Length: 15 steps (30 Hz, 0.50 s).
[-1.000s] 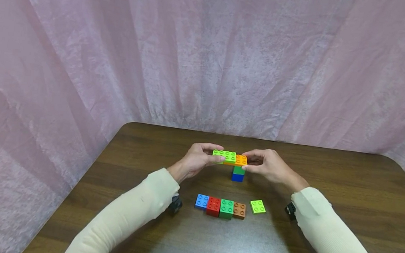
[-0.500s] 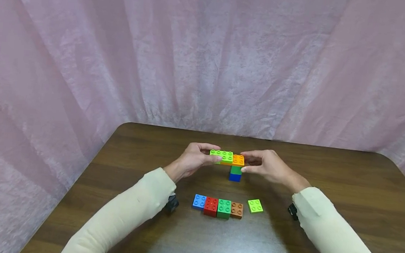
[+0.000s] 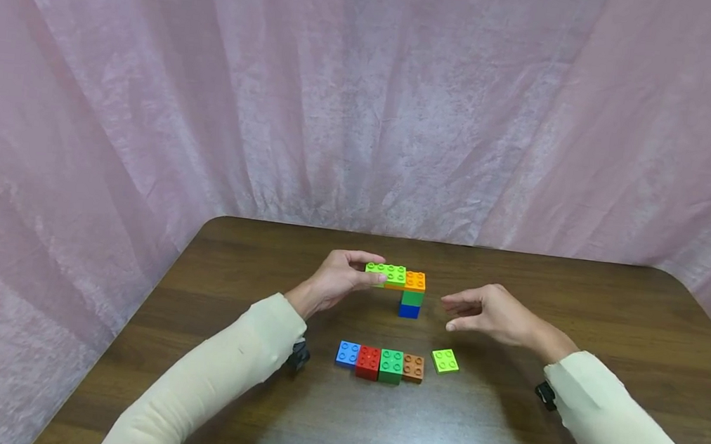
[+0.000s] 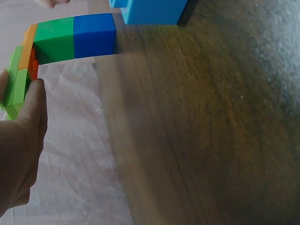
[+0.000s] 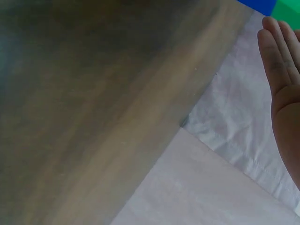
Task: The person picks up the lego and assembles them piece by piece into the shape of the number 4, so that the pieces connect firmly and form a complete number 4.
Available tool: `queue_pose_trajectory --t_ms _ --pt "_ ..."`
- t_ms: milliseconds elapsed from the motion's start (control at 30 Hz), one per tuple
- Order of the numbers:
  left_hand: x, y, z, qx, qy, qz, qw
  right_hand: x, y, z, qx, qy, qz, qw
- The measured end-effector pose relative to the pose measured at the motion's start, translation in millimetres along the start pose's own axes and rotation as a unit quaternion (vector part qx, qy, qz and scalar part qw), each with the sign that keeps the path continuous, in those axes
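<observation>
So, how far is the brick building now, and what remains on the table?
Done: a blue brick, a green brick, an orange brick and a lime plate are stacked. In hand: the left hand grips the lime plate's end; the right hand is open beside the stack. Left: a row of four bricks and a lime square lie loose.

- I see a dark brown wooden table (image 3: 607, 321) with rounded corners.
- On it stands a stack with a blue brick (image 3: 409, 311) at its base.
- Nearer me, four bricks sit touching in a row: blue (image 3: 347, 353), red (image 3: 368, 361), green (image 3: 391, 365), brown (image 3: 413, 368).
- Just right of them lies a lime plate (image 3: 445, 361), apart.
</observation>
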<state>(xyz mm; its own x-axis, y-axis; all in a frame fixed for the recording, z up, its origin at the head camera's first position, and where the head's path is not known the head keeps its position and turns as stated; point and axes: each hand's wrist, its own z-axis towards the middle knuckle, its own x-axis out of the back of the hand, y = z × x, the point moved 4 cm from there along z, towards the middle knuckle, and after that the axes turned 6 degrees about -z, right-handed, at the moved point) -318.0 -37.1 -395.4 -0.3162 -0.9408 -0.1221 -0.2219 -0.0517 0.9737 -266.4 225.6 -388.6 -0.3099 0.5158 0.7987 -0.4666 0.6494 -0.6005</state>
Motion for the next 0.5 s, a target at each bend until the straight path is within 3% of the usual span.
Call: queue_pose_trajectory --t_ms 300,500 --pt "0.4 0.5 0.0 0.001 0.003 0.012 0.9999 -16.9 1.4 -18.4 0.009 -0.054 0.036 0.9978" --pt "-0.7 1.3 0.1 -0.003 0.003 0.015 0.9999 -24.4 -0.2 -23.4 0.016 -0.070 0.049 0.9962"
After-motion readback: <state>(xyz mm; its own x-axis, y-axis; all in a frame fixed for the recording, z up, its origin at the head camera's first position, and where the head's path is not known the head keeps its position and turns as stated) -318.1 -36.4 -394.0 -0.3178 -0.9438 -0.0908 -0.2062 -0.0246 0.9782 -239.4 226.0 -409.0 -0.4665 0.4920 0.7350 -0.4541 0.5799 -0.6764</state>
